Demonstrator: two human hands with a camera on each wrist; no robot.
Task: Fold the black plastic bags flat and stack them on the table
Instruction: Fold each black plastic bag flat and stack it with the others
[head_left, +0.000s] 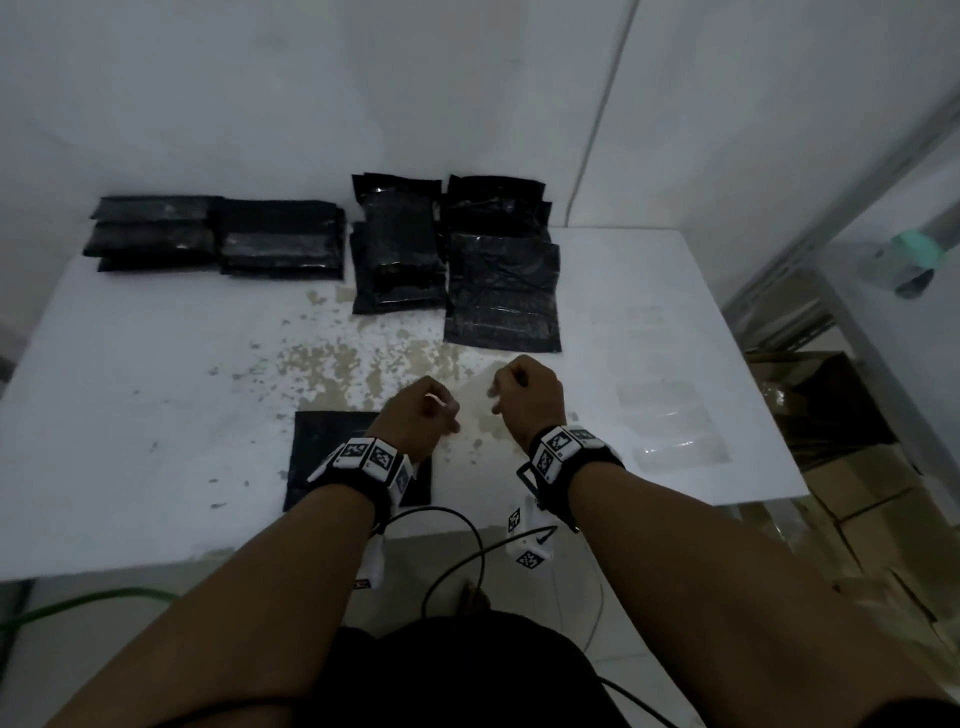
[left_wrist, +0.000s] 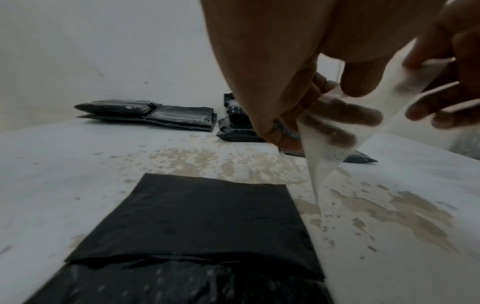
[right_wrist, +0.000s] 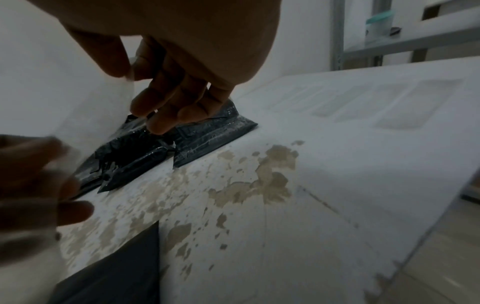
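Note:
A folded black bag (head_left: 332, 447) (left_wrist: 202, 222) (right_wrist: 116, 273) lies flat near the table's front edge, partly under my left wrist. Just right of it and above the table, both hands hold a clear plastic sleeve (head_left: 475, 400) (left_wrist: 327, 131) (right_wrist: 98, 107) between them. My left hand (head_left: 421, 415) (left_wrist: 345, 98) (right_wrist: 39, 185) pinches its left side. My right hand (head_left: 524, 395) (right_wrist: 166, 98) (left_wrist: 446, 102) pinches its right side with thumb and curled fingers. The sleeve hangs down to a point that nearly touches the table. Neither hand touches the black bag.
Several stacks of packed black bags (head_left: 280, 239) (head_left: 504, 291) (left_wrist: 179, 117) line the back of the white table (head_left: 130, 389), against the wall. Flat clear sleeves (head_left: 670, 421) (right_wrist: 376, 105) lie at the right. Cardboard boxes (head_left: 831, 415) and a metal shelf stand beyond the right edge.

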